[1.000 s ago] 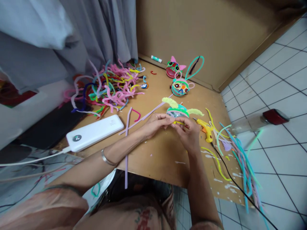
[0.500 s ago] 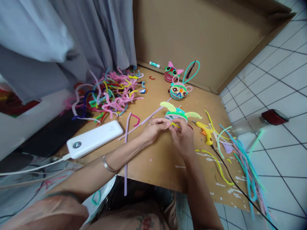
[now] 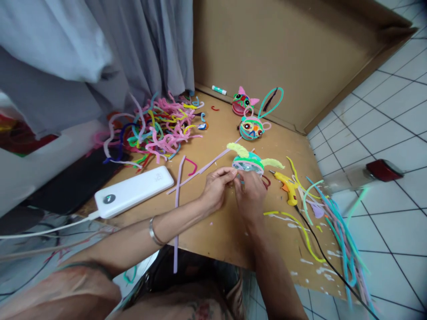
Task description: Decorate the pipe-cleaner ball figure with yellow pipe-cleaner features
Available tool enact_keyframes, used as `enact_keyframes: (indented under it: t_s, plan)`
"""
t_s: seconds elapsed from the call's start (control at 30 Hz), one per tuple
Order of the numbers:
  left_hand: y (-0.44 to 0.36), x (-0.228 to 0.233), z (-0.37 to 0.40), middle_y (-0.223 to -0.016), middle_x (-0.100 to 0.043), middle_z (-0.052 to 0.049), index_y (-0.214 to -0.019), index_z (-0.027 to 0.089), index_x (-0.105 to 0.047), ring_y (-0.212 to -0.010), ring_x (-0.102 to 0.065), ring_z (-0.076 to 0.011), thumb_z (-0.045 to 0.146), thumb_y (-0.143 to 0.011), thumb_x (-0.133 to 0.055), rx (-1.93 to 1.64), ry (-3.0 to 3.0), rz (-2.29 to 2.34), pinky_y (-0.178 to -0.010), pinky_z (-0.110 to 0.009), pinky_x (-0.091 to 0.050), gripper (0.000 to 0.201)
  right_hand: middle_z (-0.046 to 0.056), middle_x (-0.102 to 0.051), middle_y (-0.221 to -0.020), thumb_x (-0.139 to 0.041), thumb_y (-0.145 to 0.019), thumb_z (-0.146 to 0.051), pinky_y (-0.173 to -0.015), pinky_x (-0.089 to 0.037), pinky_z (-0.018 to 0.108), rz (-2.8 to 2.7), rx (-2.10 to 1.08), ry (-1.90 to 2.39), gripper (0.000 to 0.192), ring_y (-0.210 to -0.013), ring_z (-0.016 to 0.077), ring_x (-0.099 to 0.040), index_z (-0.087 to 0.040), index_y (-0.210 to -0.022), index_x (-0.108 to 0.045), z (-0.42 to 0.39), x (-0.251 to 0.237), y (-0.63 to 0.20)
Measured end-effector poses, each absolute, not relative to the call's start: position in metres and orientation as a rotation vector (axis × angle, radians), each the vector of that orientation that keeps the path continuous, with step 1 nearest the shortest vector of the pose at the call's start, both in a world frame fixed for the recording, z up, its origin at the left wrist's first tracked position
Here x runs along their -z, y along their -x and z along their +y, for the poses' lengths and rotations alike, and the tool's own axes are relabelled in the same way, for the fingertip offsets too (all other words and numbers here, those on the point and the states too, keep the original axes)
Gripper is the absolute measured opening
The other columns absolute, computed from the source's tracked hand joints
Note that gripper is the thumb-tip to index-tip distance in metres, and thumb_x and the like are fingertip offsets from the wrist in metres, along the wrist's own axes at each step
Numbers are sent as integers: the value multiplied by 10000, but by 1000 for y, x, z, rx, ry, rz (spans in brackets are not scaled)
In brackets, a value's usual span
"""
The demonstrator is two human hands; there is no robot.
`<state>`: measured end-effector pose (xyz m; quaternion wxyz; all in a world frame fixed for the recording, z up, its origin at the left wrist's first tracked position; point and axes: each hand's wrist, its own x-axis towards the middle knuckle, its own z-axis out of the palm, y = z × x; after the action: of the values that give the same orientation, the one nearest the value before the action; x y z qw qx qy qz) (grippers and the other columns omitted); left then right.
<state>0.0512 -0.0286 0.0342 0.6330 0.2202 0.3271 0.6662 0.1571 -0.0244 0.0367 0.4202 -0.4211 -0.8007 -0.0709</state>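
Observation:
My left hand [image 3: 216, 189] and my right hand [image 3: 251, 198] meet fingertip to fingertip over the cardboard, both closed in a pinch. The short yellow pipe cleaner seen between them earlier is now almost wholly hidden by the fingers. Just behind the fingertips sits a round green craft head [image 3: 250, 161] with pale yellow ears; my right hand covers part of its front. A dark red pipe cleaner loop [image 3: 266, 181] peeks out beside the right hand. To the right lies a yellow glue gun [image 3: 287, 186] with its nozzle toward the craft head.
Two finished-looking animal heads, one green with pink rings [image 3: 251, 129] and one red-green [image 3: 243, 102], stand behind. A heap of pipe cleaners [image 3: 163, 126] and a white power bank [image 3: 133, 192] lie left. Long lilac strips [image 3: 178, 200] cross nearby. More pipe cleaners [image 3: 347, 249] hang over the right edge.
My right hand has turned and its fingers have curled in more, covering the yellow pipe cleaner. The whole view has shifted slightly; the objects on the cardboard keep their places.

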Motion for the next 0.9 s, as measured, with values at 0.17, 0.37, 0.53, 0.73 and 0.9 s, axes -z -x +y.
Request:
enact_keyframes:
  t_s: [0.17, 0.37, 0.53, 0.73, 0.9]
  plan:
    - [-54, -33, -32, -604, -599, 4, -667, 145, -670, -580, -469, -87, 257, -680, -753, -1503, -504, 743, -605, -223, -368, 140, 37, -672, -793, -486, -968, -225, -708, -469, 307, -1984, 104, 1039, 162, -753, 179, -615, -203, -944, -645, -24, -38, -160]
    - [-51, -34, -32, -586, -538, 21, -663, 144, -638, -565, -451, -80, 325, -670, -755, -1442, -502, 745, -588, -217, -371, 216, 33, -687, -763, -529, -951, -213, -694, -479, 300, -2031, 157, 971, 132, -715, 171, -625, -194, -924, -657, -21, -43, -166]
    - [-46, -34, -27, -593, -562, 11, -667, 138, -658, -558, -426, -79, 426, -690, -750, -1424, -721, 772, -571, -226, -348, 303, 22, -700, -773, -587, -916, -220, -679, -502, 287, -2016, 104, 919, 76, -714, 160, -646, -210, -905, -662, -15, -49, -175]
    - [-34, -42, -23, -664, -645, -18, -705, 132, -707, -585, -452, -85, 451, -688, -772, -1355, -977, 742, -581, -236, -344, 325, -2, -676, -736, -618, -857, -189, -592, -482, 270, -2028, -34, 927, 73, -599, 130, -581, -219, -898, -671, -15, -61, -183]
    - [-21, -51, -21, -647, -642, -22, -698, 121, -703, -587, -482, -92, 457, -683, -790, -1200, -1092, 714, -602, -243, -358, 348, -3, -674, -765, -607, -856, -173, -600, -471, 257, -2062, -174, 899, 85, -625, 123, -574, -214, -898, -668, -20, -69, -184]
